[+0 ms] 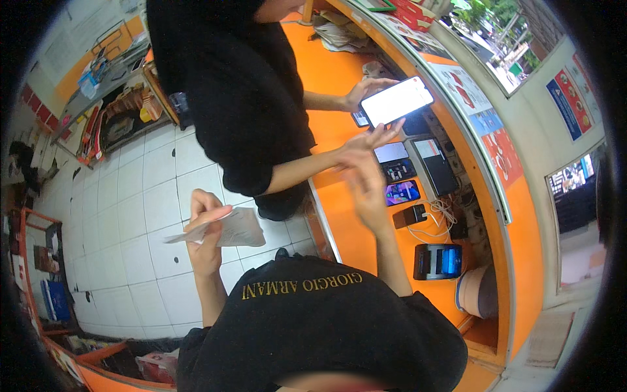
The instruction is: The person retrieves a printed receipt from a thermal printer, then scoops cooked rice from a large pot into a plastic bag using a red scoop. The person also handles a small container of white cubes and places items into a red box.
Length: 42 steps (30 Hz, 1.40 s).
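Several sheets of thin paper (242, 228) are pinched in my left hand (208, 235), over the tiled floor. My right hand (367, 191), blurred, is raised above the orange counter with nothing seen in it; it overlaps a co-worker's hand from this view, and whether they touch I cannot tell. That co-worker, in black, holds a large smartphone (397, 102) with a bright white screen. Below it on the counter lie several phones, among them one with a purple screen (402, 192), and a black tablet-like device (435, 165).
A black receipt printer (437, 261), a charger (417, 214) with a coiled white cable and a paper roll-like cylinder (475, 292) stand on the orange counter (338, 196). A raised ledge (470, 147) borders it. The co-worker stands close in front. Cluttered shelves (161, 93) stand at the left.
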### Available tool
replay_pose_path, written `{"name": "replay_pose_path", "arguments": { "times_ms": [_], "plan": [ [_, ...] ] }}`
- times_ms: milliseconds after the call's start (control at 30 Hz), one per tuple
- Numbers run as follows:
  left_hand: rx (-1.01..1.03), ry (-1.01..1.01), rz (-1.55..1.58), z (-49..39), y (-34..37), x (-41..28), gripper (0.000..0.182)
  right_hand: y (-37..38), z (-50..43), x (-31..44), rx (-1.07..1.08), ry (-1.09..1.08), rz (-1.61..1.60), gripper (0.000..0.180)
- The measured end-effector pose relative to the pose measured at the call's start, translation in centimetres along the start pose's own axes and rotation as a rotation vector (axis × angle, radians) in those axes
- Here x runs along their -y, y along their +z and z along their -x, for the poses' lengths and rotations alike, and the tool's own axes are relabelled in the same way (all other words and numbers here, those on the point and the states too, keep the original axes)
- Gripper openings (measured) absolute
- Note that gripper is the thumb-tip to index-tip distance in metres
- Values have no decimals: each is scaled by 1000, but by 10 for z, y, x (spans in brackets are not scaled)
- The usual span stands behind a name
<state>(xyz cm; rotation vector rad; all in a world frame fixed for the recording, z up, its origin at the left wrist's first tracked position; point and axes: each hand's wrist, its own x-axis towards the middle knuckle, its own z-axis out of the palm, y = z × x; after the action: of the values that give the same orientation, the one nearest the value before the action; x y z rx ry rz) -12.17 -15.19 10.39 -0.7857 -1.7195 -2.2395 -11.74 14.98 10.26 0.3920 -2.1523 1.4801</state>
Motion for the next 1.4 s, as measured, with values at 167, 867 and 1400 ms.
{"name": "replay_pose_path", "arguments": {
  "times_ms": [167,867,1400],
  "plan": [
    [-269,-282,72,62,7,-25,48,79,47,58,631,-105,-170,64],
    [-1213,522,114,301,-193,-277,42,285,154,96,1412,387,-271,18],
    [-1792,412,-1321,476,-434,-474,46,754,140,236,1779,24,-430,13]
  ]
}}
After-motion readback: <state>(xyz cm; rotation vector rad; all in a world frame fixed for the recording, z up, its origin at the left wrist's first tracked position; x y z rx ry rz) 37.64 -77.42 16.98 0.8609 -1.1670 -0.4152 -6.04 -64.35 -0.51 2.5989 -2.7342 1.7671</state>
